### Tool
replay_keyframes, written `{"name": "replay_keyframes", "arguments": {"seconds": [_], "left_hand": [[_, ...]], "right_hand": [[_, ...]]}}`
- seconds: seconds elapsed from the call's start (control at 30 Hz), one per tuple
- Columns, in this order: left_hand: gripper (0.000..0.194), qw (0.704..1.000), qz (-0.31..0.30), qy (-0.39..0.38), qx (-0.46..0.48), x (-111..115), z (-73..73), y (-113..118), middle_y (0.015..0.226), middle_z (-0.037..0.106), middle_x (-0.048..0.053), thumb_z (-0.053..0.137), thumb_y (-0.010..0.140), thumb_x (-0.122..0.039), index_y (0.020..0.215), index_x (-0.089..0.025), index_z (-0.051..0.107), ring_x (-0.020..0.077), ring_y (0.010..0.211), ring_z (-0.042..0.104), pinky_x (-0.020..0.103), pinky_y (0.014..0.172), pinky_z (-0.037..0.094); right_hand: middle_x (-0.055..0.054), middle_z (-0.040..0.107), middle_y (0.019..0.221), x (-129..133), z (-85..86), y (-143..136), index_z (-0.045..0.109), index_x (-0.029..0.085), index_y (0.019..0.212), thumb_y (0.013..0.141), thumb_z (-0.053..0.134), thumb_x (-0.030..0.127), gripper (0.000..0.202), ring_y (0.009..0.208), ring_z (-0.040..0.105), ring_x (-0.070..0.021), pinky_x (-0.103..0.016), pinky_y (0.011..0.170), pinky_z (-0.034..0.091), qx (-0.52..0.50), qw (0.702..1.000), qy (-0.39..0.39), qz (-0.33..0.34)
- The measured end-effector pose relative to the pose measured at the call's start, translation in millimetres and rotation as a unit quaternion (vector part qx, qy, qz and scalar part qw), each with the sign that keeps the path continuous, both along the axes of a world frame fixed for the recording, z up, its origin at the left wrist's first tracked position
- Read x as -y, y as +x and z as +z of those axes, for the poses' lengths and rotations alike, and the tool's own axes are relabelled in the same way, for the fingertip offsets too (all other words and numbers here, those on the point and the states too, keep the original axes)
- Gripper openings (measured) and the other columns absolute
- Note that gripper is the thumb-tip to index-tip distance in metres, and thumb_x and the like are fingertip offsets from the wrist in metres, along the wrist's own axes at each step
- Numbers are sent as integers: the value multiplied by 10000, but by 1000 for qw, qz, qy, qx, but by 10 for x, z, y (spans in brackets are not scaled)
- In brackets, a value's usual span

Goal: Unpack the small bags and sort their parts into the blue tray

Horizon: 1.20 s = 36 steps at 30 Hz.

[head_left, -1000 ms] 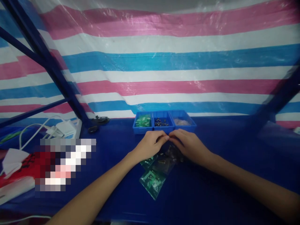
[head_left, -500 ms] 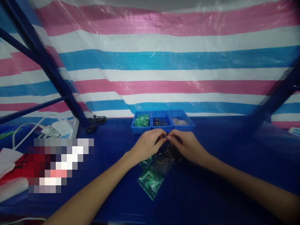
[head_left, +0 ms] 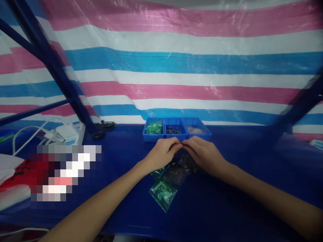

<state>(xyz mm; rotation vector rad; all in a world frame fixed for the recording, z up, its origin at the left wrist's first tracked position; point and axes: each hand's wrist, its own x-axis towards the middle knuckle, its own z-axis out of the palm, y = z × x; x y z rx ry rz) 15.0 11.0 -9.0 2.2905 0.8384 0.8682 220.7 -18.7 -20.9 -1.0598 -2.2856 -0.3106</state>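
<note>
One blue table [head_left: 227, 215] bears three bins [head_left: 153, 138] along its far edge, likely for easy reach. Before them, left hand [head_left: 163, 152] and right hand [head_left: 208, 154] meet, each in a pinch, presumably for precision; whether they grip anything, I cannot tell. Toward the near edge lie plastic bags [head_left: 165, 200] with brass-coloured pieces [head_left: 173, 172] on or inside.

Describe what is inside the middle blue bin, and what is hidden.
Small metal parts, apparently fasteners, lie loose in the middle blue bin. Its front wall hides some floor; anything beneath the parts cannot be seen.
</note>
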Motion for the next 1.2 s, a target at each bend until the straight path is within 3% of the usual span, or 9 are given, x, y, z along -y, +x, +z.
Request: {"name": "replay_keyframes", "arguments": {"seconds": [0.1,0.27,0.4,0.5,0.6,0.77,0.93,1.2], "left_hand": [[304,1000,12,9,9,-6,13,-3,676,584,-22,431,1019,-349,836,-171,595,111,643,564,234,616,396],[212,993,86,79,2,-66,32,-58,764,626,10,429,1004,-287,1054,-180,605,147,683,582,270,642,421],[156,984,65,140,-89,-138,81,-171,899,651,46,492,954,-246,996,-184,629,175,796,598,304,719,446],[151,979,17,123,-160,-183,154,-263,861,646,42,546,921,-269,990,-186,651,172,764,591,295,695,445],[200,979,-12,57,-198,-215,247,-353,834,648,32,623,875,-337,1000,-189,675,162,725,585,268,632,427],[468,970,-44,-33,-238,-249,376,-521,955,662,45,792,693,-463,1065,-195,696,183,828,611,251,661,435],[673,949,-39,-95,-298,-253,390,-586,932,636,33,861,516,-556,1048,-196,661,193,788,598,246,605,410],[499,940,-42,-116,-318,-253,343,-533,751,593,2,854,541,-523,831,-193,618,165,629,541,248,507,322]], "right_hand": [[-89,675,873,-31,61,-8,631,169,966,1027,398,276,263,813,630,-213,-324,693,489,29,1000,4,-3],[-114,681,991,-322,238,-56,619,175,1034,1012,413,264,225,952,609,-248,-354,785,479,31,998,6,-56],[-146,663,1018,-508,312,-109,627,153,1060,1001,445,287,234,1021,565,-296,-391,803,479,20,994,-3,-111],[-155,640,1010,-370,281,-120,639,134,1053,998,446,265,239,1002,551,-303,-421,831,473,45,993,-1,-106],[-127,625,967,-66,204,-111,644,151,1002,995,449,240,214,952,557,-277,-410,815,480,55,995,-46,-64],[-94,629,972,289,120,-153,636,180,1066,998,473,256,191,920,559,-242,-405,824,485,34,991,-128,20],[-122,632,1053,335,121,-200,642,173,1099,998,488,309,228,1000,552,-269,-454,860,482,51,989,-124,68],[-126,640,1042,342,85,-205,653,176,1084,992,501,296,214,989,568,-266,-450,833,497,48,989,-114,81]]}}
